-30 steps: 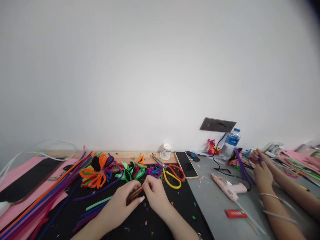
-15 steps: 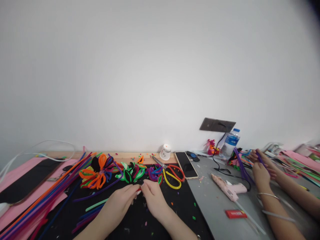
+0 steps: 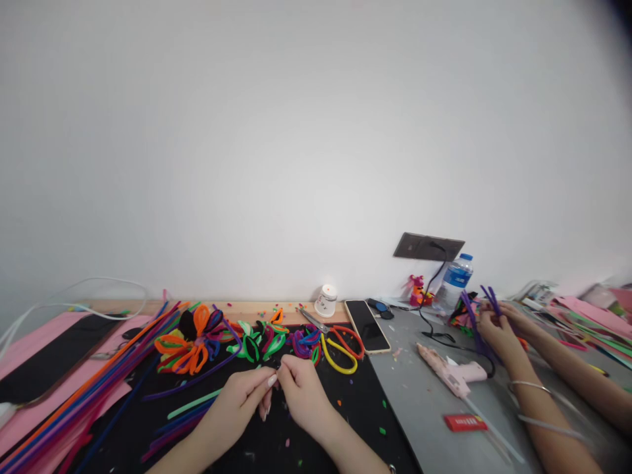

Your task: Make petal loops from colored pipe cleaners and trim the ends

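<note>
Over the black mat [image 3: 365, 421], my left hand [image 3: 244, 398] and my right hand [image 3: 302, 394] meet fingertip to fingertip, both pinched closed. Whatever lies between the fingers is hidden or too small to name. Just behind them are bent pipe-cleaner loops: an orange flower shape [image 3: 195, 349], a green looped piece [image 3: 251, 342] and a purple and blue bundle [image 3: 305, 343]. Scissors [image 3: 340, 349] with one yellow and one red handle lie past my right hand. Cut pipe cleaners [image 3: 180, 424] in green, blue and purple rest left of my left wrist.
Long pipe cleaners [image 3: 99, 385] spread across the left, near a black phone [image 3: 59, 355] on pink sheets. A paper cup [image 3: 326, 301], another phone [image 3: 368, 327], a glue gun [image 3: 451, 374] and a water bottle [image 3: 454, 283] stand or lie rightward. A co-worker's hands [image 3: 501, 329] hold purple pipe cleaners.
A small red bit that showed between my fingertips is now out of sight. My hands have barely moved. The co-worker's hands shifted left, with the purple pipe cleaners raised.
</note>
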### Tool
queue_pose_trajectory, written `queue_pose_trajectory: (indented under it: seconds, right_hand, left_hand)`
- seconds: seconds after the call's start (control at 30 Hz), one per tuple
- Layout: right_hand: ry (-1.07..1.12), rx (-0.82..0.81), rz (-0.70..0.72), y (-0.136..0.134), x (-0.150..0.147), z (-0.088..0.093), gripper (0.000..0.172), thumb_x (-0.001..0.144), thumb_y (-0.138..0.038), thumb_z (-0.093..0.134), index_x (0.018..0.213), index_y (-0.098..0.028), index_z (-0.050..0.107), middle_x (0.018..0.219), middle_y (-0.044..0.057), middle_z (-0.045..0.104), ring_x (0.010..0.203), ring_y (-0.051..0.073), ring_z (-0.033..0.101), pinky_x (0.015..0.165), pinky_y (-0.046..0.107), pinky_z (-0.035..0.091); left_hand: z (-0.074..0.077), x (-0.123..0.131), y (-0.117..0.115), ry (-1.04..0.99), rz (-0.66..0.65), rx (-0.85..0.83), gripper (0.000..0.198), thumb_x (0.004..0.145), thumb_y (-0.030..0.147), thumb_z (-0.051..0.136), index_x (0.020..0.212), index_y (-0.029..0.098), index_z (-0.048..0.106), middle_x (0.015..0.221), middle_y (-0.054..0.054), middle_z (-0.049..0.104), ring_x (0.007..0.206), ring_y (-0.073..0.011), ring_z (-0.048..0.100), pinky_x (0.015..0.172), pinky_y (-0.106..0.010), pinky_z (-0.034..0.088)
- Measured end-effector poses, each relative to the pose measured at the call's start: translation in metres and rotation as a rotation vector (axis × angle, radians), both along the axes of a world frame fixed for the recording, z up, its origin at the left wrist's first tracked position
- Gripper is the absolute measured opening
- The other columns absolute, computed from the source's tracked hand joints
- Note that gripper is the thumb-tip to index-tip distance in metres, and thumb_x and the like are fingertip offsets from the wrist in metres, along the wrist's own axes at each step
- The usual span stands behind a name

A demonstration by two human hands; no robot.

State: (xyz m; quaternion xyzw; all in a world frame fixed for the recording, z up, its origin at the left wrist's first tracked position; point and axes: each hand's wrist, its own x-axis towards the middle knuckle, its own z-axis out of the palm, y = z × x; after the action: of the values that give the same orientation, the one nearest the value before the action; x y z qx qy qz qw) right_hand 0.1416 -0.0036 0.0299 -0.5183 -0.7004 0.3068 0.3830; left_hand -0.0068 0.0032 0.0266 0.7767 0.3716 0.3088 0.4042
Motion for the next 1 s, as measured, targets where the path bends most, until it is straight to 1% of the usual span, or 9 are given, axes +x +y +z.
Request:
queue_pose_trajectory:
  seconds: [0.1,0.23,0.37,0.53,0.67,0.77,0.83,0.9,1.0]
  right_hand:
    - [0.026,-0.025,0.006,0.001,0.001,0.0,0.029,0.084,-0.017,0.037,0.055,-0.018,0.032,0.051,-0.007,0.032,0.051,0.008,0.032,0.047,0.02,0.022]
    - [0.072,-0.067,0.017,0.002,0.001,-0.001,0.03,0.086,-0.021,0.036,0.057,-0.018,0.03,0.052,-0.007,0.031,0.051,0.008,0.03,0.047,0.02,0.021]
    - [0.069,-0.082,0.024,0.002,0.001,-0.005,0.028,0.084,-0.018,0.037,0.057,-0.019,0.03,0.052,-0.007,0.03,0.051,0.008,0.03,0.046,0.02,0.02]
    - [0.077,-0.088,0.038,0.002,0.001,-0.005,0.026,0.083,-0.016,0.038,0.058,-0.018,0.034,0.053,-0.006,0.033,0.052,0.008,0.032,0.047,0.02,0.022]
    - [0.105,-0.074,0.063,0.002,0.002,-0.002,0.025,0.083,-0.014,0.039,0.058,-0.017,0.038,0.054,-0.006,0.036,0.053,0.008,0.035,0.049,0.019,0.024]
    - [0.149,-0.09,0.087,0.002,0.003,-0.001,0.024,0.083,-0.015,0.039,0.059,-0.018,0.039,0.054,-0.006,0.036,0.052,0.008,0.034,0.049,0.019,0.025]
    - [0.189,-0.097,0.106,0.002,0.003,0.0,0.023,0.083,-0.015,0.04,0.06,-0.018,0.04,0.055,-0.006,0.036,0.052,0.008,0.033,0.049,0.019,0.026]
    - [0.221,-0.09,0.125,0.001,0.003,0.001,0.022,0.084,-0.016,0.04,0.062,-0.018,0.041,0.056,-0.006,0.036,0.053,0.008,0.033,0.05,0.019,0.027]
    - [0.251,-0.057,0.139,-0.003,0.002,0.005,0.023,0.086,-0.02,0.041,0.063,-0.017,0.041,0.058,-0.006,0.036,0.055,0.009,0.034,0.052,0.02,0.027]
  left_hand:
    - [0.001,0.0,-0.001,-0.006,0.01,-0.002,0.039,0.091,0.033,0.031,0.059,0.019,0.046,0.052,0.003,0.052,0.052,-0.0125,0.053,0.058,-0.02,0.039]
    - [-0.001,-0.002,-0.001,0.041,0.052,0.077,0.034,0.09,0.031,0.033,0.063,0.019,0.049,0.055,0.002,0.052,0.053,-0.0131,0.052,0.057,-0.021,0.038]
    - [-0.003,-0.004,0.001,0.084,0.071,0.118,0.034,0.091,0.03,0.033,0.062,0.02,0.049,0.055,0.002,0.052,0.053,-0.0135,0.052,0.057,-0.021,0.037]
    - [-0.005,-0.004,0.001,0.106,0.064,0.135,0.035,0.092,0.029,0.031,0.064,0.019,0.049,0.057,0.002,0.053,0.054,-0.0134,0.052,0.058,-0.022,0.037]
    - [-0.001,-0.004,0.001,0.086,0.061,0.119,0.034,0.091,0.03,0.032,0.063,0.019,0.049,0.057,0.002,0.054,0.054,-0.0133,0.054,0.058,-0.021,0.037]
    - [0.002,-0.003,0.002,0.03,0.054,0.056,0.036,0.09,0.031,0.034,0.061,0.019,0.05,0.054,0.002,0.055,0.052,-0.0129,0.055,0.058,-0.021,0.039]
    - [0.001,-0.002,0.004,-0.032,0.031,-0.022,0.039,0.09,0.033,0.035,0.058,0.018,0.051,0.051,0.002,0.055,0.051,-0.013,0.056,0.057,-0.021,0.04]
    - [0.0,-0.001,0.006,-0.12,-0.005,-0.141,0.038,0.089,0.034,0.037,0.058,0.018,0.051,0.049,0.001,0.056,0.049,-0.0132,0.056,0.054,-0.021,0.04]
    - [0.0,-0.002,0.008,-0.279,-0.08,-0.375,0.036,0.085,0.039,0.043,0.059,0.017,0.051,0.048,0.002,0.055,0.043,-0.012,0.052,0.045,-0.02,0.036]
